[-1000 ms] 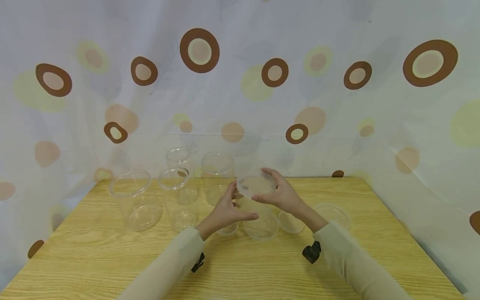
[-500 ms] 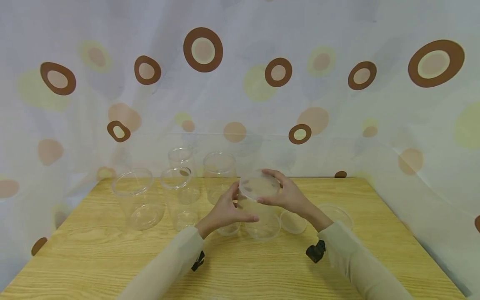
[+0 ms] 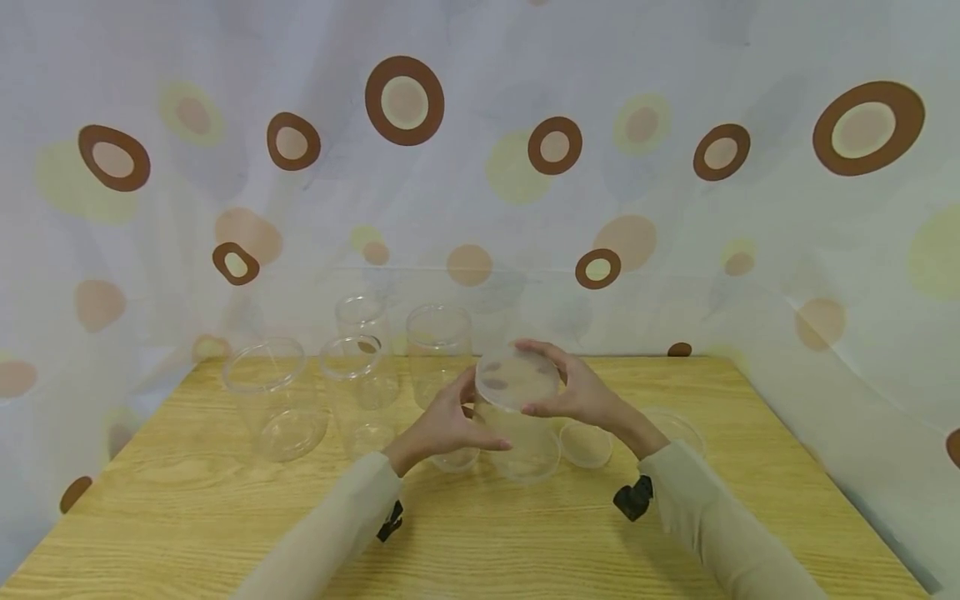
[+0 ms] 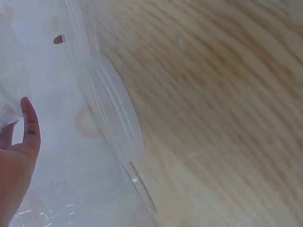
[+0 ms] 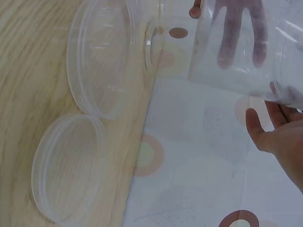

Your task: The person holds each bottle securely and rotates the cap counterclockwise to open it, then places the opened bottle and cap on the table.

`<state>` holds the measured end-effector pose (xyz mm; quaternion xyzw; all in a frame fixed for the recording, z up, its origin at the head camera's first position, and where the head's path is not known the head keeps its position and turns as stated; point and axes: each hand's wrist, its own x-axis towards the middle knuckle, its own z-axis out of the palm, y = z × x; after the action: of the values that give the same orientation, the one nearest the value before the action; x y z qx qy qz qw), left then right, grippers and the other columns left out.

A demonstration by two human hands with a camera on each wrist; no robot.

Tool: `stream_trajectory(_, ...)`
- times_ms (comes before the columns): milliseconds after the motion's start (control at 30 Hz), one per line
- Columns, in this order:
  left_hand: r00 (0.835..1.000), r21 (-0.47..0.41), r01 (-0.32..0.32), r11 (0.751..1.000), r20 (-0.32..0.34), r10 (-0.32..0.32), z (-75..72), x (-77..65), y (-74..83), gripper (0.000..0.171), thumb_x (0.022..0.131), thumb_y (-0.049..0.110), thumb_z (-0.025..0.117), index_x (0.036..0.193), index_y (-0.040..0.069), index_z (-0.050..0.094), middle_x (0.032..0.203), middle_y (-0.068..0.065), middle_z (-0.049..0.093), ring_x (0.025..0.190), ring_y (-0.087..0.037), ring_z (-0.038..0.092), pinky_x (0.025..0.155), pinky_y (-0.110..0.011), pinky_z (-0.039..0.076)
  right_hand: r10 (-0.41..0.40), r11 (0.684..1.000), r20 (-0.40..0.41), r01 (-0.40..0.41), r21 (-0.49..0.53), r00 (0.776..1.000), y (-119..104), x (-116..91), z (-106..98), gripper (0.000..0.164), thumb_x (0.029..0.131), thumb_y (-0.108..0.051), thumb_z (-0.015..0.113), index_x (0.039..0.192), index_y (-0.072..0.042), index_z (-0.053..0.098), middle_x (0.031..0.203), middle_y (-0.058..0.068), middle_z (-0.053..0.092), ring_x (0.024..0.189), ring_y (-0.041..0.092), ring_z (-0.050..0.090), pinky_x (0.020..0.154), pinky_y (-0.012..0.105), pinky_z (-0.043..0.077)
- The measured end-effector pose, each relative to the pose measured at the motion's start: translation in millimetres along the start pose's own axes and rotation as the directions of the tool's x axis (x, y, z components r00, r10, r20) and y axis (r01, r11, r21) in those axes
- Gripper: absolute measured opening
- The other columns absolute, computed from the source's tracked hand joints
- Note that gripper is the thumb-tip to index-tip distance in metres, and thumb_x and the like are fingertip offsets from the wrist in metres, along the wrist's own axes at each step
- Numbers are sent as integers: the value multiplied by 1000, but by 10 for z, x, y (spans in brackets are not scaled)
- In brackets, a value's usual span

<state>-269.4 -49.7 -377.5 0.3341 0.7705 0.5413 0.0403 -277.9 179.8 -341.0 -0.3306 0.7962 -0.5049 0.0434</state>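
Note:
A clear plastic jar point(image 5: 241, 42) is held above the table, between both hands. My left hand point(image 3: 446, 423) grips its side; the fingers of that hand show through the clear wall in the right wrist view. A frosted round lid point(image 3: 517, 380) lies over the jar's top. My right hand point(image 3: 583, 396) holds the lid's edge, thumb on the near side and fingers on the far side. Whether the lid is fully seated cannot be told. In the left wrist view, a hand point(image 4: 19, 163) touches the jar at the left edge.
Several open clear jars, including a wide jar point(image 3: 273, 408) and a back jar point(image 3: 438, 346), stand at the left and back of the wooden table point(image 3: 480, 533). Loose lids lie near the hands, including a small lid point(image 3: 587, 444) and a larger lid point(image 5: 102, 61). A patterned curtain point(image 3: 480, 208) hangs behind.
The lid and jar have come down slightly, and the lid's top faces the camera more. My right hand has shifted slightly around the lid's edge. My left hand keeps its grip.

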Motion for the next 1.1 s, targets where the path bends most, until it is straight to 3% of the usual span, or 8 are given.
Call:
stream_trajectory(133, 1000, -49, 3, 999, 25, -2, -30, -34, 71, 93, 65, 14, 82, 141, 20, 29, 132, -5, 47, 108, -23, 54, 81, -39, 48, -8, 1000, 84, 8, 0, 996, -5, 8, -41, 79, 77, -19, 74, 142, -20, 29, 142, 6, 32, 126, 29, 34, 97, 52, 32)
stream_trajectory(267, 1000, -58, 18, 998, -5, -18, -14, -24, -75, 95, 64, 16, 83, 141, 26, 27, 135, 0, 43, 113, -25, 51, 85, -43, 47, 2, 1000, 88, -1, -10, 996, 20, 9, -37, 83, 79, -22, 72, 144, -18, 23, 146, 7, 26, 129, 31, 29, 96, 55, 34)
stream_trajectory(400, 997, -23, 47, 999, -67, -48, 13, -21, -213, 98, 63, 23, 84, 141, 30, 24, 136, 1, 40, 117, -26, 46, 89, -45, 44, 25, 998, -16, -26, -51, 1000, 51, -10, 19, 84, 77, -24, 74, 144, -13, 23, 146, 10, 27, 130, 31, 29, 99, 56, 32)
stream_trajectory(533, 990, -10, 59, 998, -131, -60, 36, -25, -244, 99, 63, 30, 84, 140, 30, 23, 135, -1, 40, 116, -28, 44, 89, -45, 43, 46, 996, -145, -57, -73, 988, 40, -20, 117, 80, 75, -24, 76, 140, -14, 29, 139, 10, 36, 125, 27, 36, 99, 53, 33)
stream_trajectory(700, 986, -3, 52, 999, -157, -52, 60, -15, -249, 98, 63, 31, 84, 140, 32, 23, 133, 0, 41, 114, -26, 45, 88, -45, 44, 61, 994, -218, -79, -76, 974, -5, -20, 195, 77, 75, -24, 76, 138, -14, 33, 135, 10, 40, 120, 27, 39, 97, 49, 35)
stream_trajectory(967, 986, 0, 72, 997, -152, -71, 39, -25, -223, 98, 63, 28, 84, 139, 37, 23, 135, 4, 39, 118, -26, 42, 92, -46, 41, 49, 994, -180, -67, -91, 982, 17, 0, 141, 76, 75, -24, 76, 137, -11, 34, 139, 10, 37, 125, 28, 37, 99, 51, 35)
stream_trajectory(1100, 992, 0, 57, 998, -112, -56, 11, -29, -203, 100, 64, 26, 84, 141, 36, 21, 138, 4, 38, 120, -26, 42, 90, -44, 41, 11, 998, -100, -17, -67, 995, 58, 18, 65, 75, 77, -23, 74, 139, -12, 33, 141, 9, 36, 123, 28, 38, 100, 51, 33)
